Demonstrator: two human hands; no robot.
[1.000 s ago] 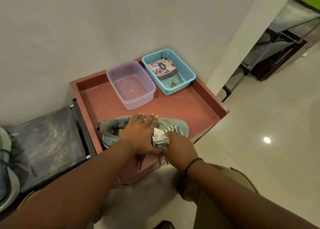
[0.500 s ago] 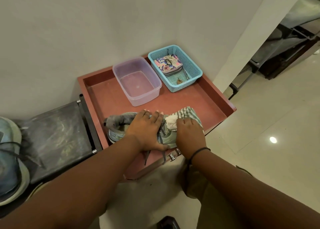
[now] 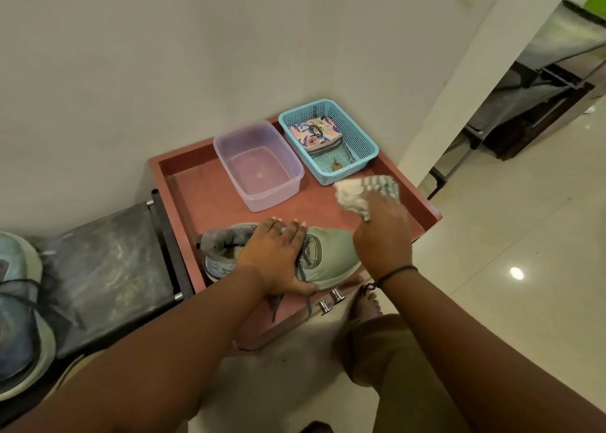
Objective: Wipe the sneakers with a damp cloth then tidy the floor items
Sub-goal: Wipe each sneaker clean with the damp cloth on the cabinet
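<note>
A pale green sneaker (image 3: 331,255) lies on the red tray-top table (image 3: 203,196), toe to the right, with a grey sock (image 3: 219,240) stuffed in its heel. My left hand (image 3: 275,255) grips the sneaker over its laces, thumb on the near side. My right hand (image 3: 382,236) holds a bunched white and grey-striped cloth (image 3: 364,193) lifted off the shoe, above the tray past the toe. A second bluish sneaker (image 3: 19,314) lies at the far left edge.
A clear plastic tub (image 3: 259,163) and a blue mesh basket (image 3: 328,137) holding a floral pouch (image 3: 316,132) stand at the tray's back by the wall. A dark bench (image 3: 108,278) adjoins the tray on the left. Glossy tiled floor (image 3: 508,252) spreads right.
My right hand has lifted the cloth off the sneaker's toe and moved it right and away. My left hand stays on the laces.
</note>
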